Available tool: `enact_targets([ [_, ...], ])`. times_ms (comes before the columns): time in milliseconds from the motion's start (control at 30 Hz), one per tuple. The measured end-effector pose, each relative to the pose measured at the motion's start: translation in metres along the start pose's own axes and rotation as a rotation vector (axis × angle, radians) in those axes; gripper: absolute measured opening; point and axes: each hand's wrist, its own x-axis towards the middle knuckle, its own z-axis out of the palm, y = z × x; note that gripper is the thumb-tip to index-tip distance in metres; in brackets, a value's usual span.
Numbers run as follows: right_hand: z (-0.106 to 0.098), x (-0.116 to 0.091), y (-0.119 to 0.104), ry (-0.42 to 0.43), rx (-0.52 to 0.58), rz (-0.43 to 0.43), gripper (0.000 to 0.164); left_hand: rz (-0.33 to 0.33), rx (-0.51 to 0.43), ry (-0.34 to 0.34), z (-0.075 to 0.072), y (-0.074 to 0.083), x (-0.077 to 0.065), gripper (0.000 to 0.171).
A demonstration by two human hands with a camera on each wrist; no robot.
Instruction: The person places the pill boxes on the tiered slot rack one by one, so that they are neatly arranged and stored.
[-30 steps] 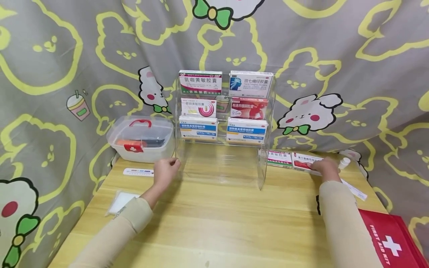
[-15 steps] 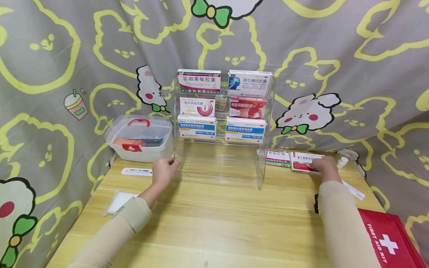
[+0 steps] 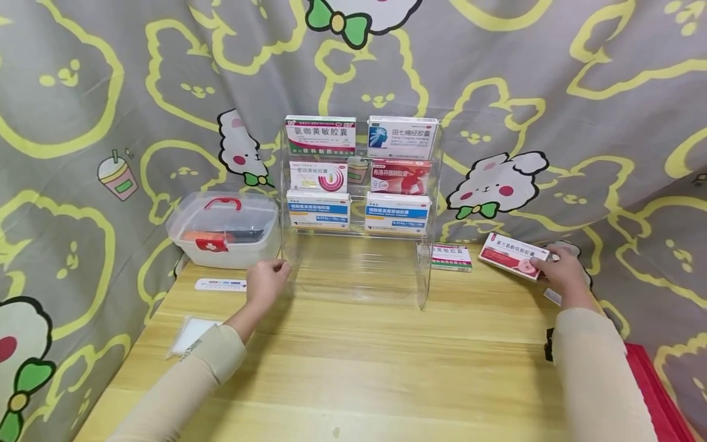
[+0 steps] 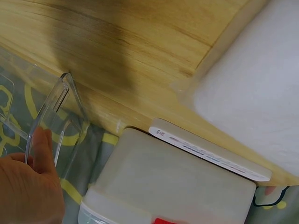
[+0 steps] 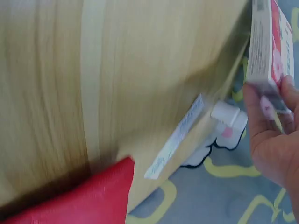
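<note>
A clear acrylic display rack (image 3: 353,270) stands at the back of the table, with medicine boxes in its three upper tiers and its lowest tier bare. My left hand (image 3: 266,282) pinches the rack's left side edge between thumb and fingers, as the left wrist view also shows. At the right, my right hand (image 3: 564,275) grips one end of a white and red medicine box (image 3: 513,255), tilted and raised off the table. Another medicine box, white and green (image 3: 452,256), lies behind the rack's right side, partly hidden by it.
A clear first-aid box (image 3: 226,233) with a red handle stands left of the rack. Nearby lie a thermometer (image 3: 220,285) and a white packet (image 3: 193,334). Toward the right are a white bottle (image 5: 229,115), a paper strip (image 5: 175,137) and a red pouch (image 5: 88,198).
My right hand has lifted the white and red medicine box off the table and moved it slightly up and right, tilting it. My left hand stays at the rack's edge.
</note>
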Motion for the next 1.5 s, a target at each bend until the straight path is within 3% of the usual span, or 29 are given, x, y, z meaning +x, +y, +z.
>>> enact_targets([
  [133, -0.009, -0.008, -0.005, -0.016, 0.277, -0.008, 0.055, -0.033, -0.016, -0.019, -0.002, 0.000, -0.001, 0.024],
  [267, -0.020, -0.016, -0.019, -0.046, 0.583, -0.097, 0.034, -0.062, -0.031, -0.023, -0.002, 0.001, -0.001, 0.024],
  [333, -0.026, -0.020, -0.029, -0.065, 0.705, -0.143, 0.034, -0.059, -0.030, -0.016, -0.001, 0.001, 0.000, 0.023],
  [500, -0.038, -0.032, -0.065, -0.055, 0.801, -0.252, 0.035, -0.046, -0.023, -0.002, -0.001, 0.002, 0.000, 0.022],
  [700, -0.035, -0.046, -0.112, -0.040, 0.879, -0.376, 0.032, -0.023, -0.020, 0.011, 0.000, -0.002, 0.000, 0.021],
  [967, -0.014, -0.069, -0.166, -0.119, 0.827, -0.552, 0.030, -0.017, -0.020, 0.019, 0.000, -0.001, -0.001, 0.022],
  [1167, 0.022, -0.086, -0.198, -0.159, 0.777, -0.610, 0.032, -0.018, -0.021, 0.001, -0.002, 0.000, 0.000, 0.023],
  [1300, 0.049, -0.093, -0.214, -0.169, 0.643, -0.641, 0.034, -0.023, -0.026, -0.019, -0.003, 0.002, 0.001, 0.023],
  [1500, 0.087, -0.093, -0.226, -0.104, 0.333, -0.679, 0.040, -0.052, -0.035, -0.044, -0.004, 0.002, 0.000, 0.024],
])
